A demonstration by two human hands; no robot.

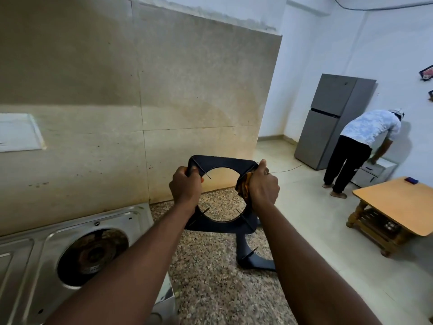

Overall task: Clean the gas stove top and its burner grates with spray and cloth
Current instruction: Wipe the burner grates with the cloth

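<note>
Fingers (195, 175) of the left hand (186, 187) are curled tight round the left edge of a black grate (222, 160), the thumb side wrapped over its upper left corner. The right hand (263, 185) is closed too, its fingers bunched round an orange-brown cloth (243, 186) that it presses against the right edge of the grate, with the thumb sticking up at the top right corner. Both arms reach forward, and between them the grate is held up in the air, standing nearly upright above the counter (210, 289), so that the wall (117, 102) and the speckled stone show through its round opening. A second grate (255, 262) lies flat on the counter below and to the right, partly hidden by the right forearm. The steel stove (30, 266) sits at the lower left against the wall, its near burner (92, 254) bare and brown with grime. Across the room to the right a grey fridge (332, 120) stands by the white wall, and beside it a person (365, 141) bends over with a hand on a low white cabinet (384, 168). A wooden table (398, 202) stands nearer, on the right.
</note>
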